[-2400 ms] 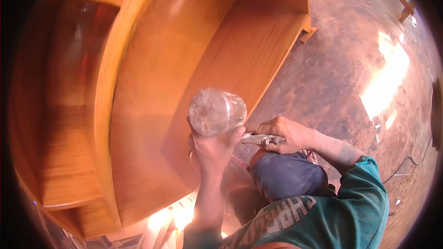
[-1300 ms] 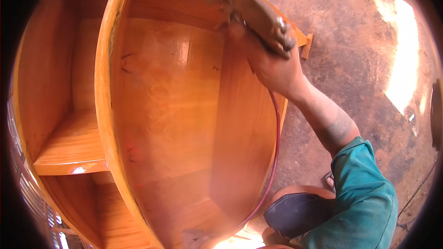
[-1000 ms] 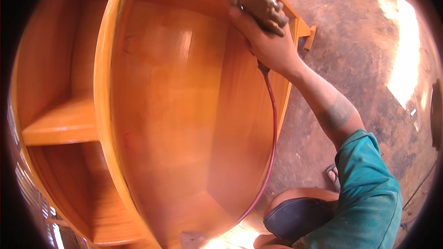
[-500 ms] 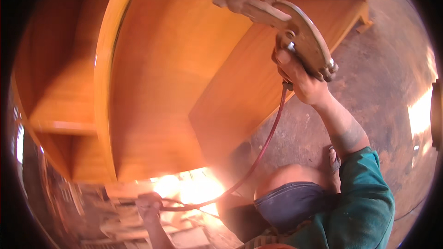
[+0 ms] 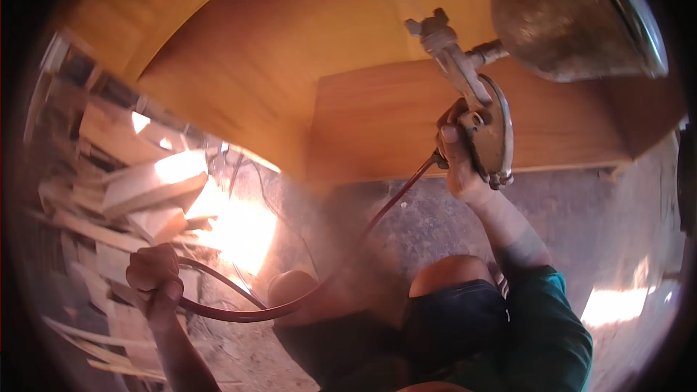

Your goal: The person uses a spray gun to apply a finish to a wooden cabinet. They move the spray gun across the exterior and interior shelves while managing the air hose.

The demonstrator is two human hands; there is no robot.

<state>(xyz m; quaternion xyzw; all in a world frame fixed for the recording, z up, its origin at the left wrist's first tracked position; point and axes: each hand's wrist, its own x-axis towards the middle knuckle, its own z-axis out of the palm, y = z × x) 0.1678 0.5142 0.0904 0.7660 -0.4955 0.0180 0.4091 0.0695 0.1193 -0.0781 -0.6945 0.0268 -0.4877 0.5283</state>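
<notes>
My right hand is closed round the handle of a metal spray gun, its nozzle raised toward an orange-brown wooden cabinet. A rounded metal paint cup joins the gun at its right side. From the bottom of the handle a dark red air hose curves down and left across my knees. At the lower left my left hand grips a loop of this hose in a closed fist. Faint haze hangs between the gun and the cabinet.
Scrap wood pieces lie piled at the left, partly in glaring sunlight. A lower cabinet panel stands beyond the gun. The dark stained floor shows below it, with a bright patch of sunlight at the right.
The view has swung, so the cabinet sits higher and more scrap wood shows. The gun's paint cup has come further into view. My left hand has moved left and up with the hose.
</notes>
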